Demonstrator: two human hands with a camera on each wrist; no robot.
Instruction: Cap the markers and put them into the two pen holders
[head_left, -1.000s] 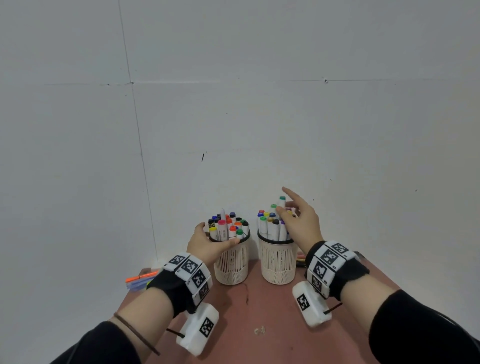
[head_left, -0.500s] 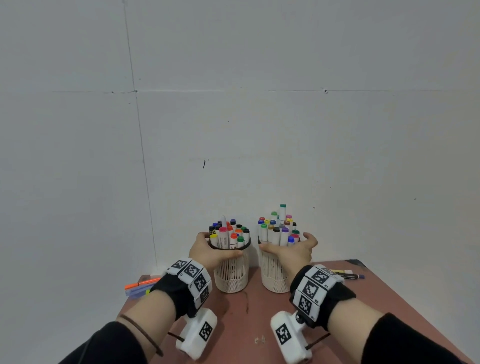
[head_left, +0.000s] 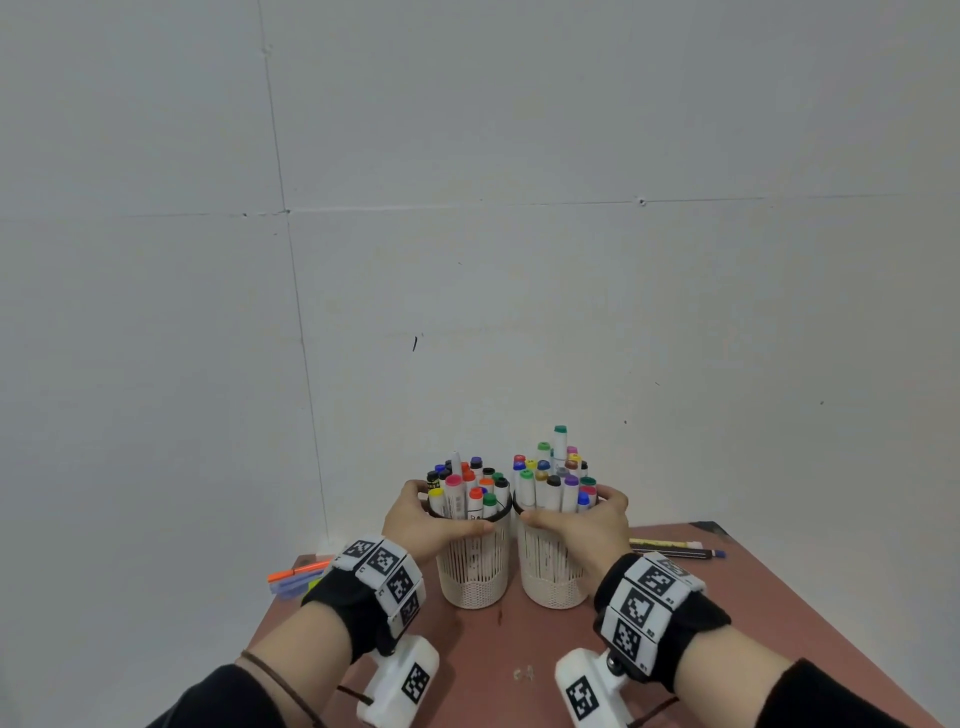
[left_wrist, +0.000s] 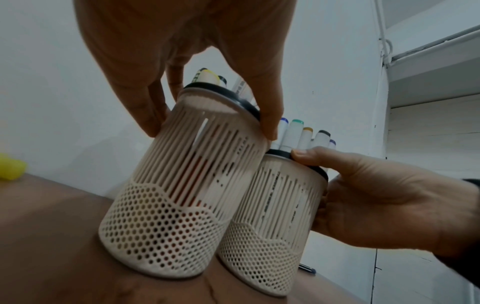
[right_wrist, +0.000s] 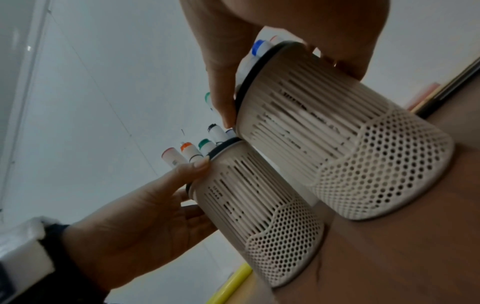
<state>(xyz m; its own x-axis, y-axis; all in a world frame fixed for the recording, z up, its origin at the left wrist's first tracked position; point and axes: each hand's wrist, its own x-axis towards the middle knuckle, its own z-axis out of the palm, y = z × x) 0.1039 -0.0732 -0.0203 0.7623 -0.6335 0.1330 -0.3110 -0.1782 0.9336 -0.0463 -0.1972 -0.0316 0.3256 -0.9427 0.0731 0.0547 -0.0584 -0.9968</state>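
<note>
Hands curled: left hand (head_left: 423, 525) grips left holder (head_left: 474, 571), right hand (head_left: 589, 527) right holder (head_left: 550, 574).

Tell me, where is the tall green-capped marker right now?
In the head view the green-capped marker stands at the back of the right pen holder, above its neighbours; the right hand grips that holder.

Matt cream plastic pen holders (head_left: 472, 566), slotted above and perforated below, black rims; smooth white plastic markers (head_left: 556, 493) with glossy coloured caps; matt reddish-brown desk (head_left: 727, 623).
</note>
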